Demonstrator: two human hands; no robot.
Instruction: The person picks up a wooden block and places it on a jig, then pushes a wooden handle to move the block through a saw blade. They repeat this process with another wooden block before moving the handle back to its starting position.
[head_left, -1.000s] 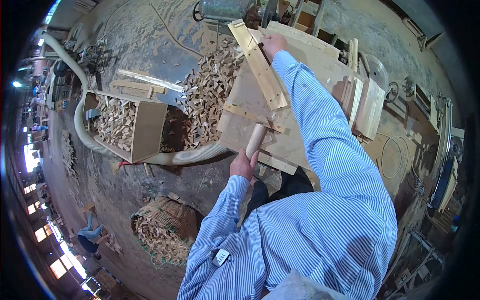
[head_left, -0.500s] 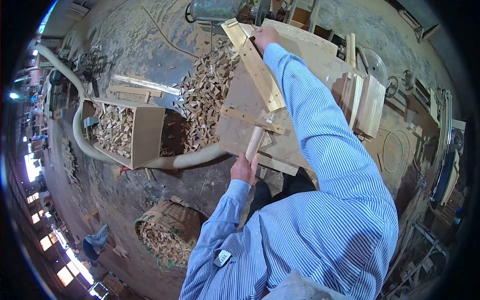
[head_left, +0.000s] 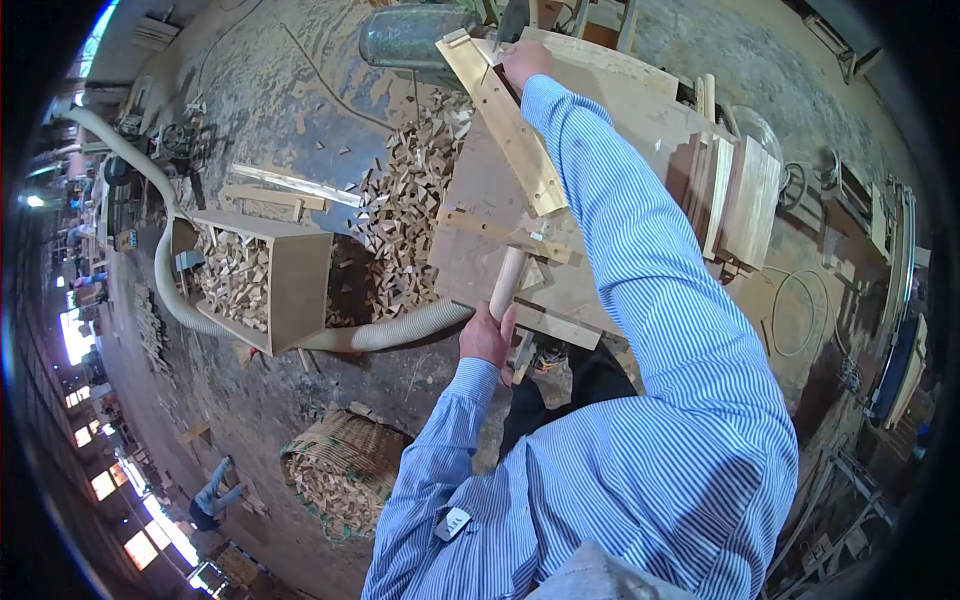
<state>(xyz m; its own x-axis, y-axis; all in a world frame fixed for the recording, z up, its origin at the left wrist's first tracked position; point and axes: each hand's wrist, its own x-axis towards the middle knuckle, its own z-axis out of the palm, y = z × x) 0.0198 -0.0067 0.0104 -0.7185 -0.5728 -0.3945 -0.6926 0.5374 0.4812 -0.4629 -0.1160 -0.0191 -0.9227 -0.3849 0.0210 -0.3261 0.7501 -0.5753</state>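
My left hand [head_left: 487,338] is wrapped round a pale round wooden stick [head_left: 508,283] at the near edge of the work table [head_left: 475,190]. The stick's far end reaches a narrow wooden strip [head_left: 500,234] lying across the table. At the far side, my right hand [head_left: 525,65] is closed beside the upper end of a long wooden board [head_left: 510,130] with holes along it. Whatever sits in its fingers is hidden. A small pale wooden piece [head_left: 532,276] lies right of the stick.
Left of the table, many offcuts [head_left: 410,190] are heaped on the floor. A wooden box [head_left: 300,280] and a wicker basket [head_left: 350,450] hold more. A ribbed hose [head_left: 400,322] runs past the box. Planks [head_left: 745,205] stand at right. Another person [head_left: 215,497] bends over in the distance.
The view has shifted slightly. My right hand has moved a little to the left at the far end of the board; my left hand keeps its hold on the stick.
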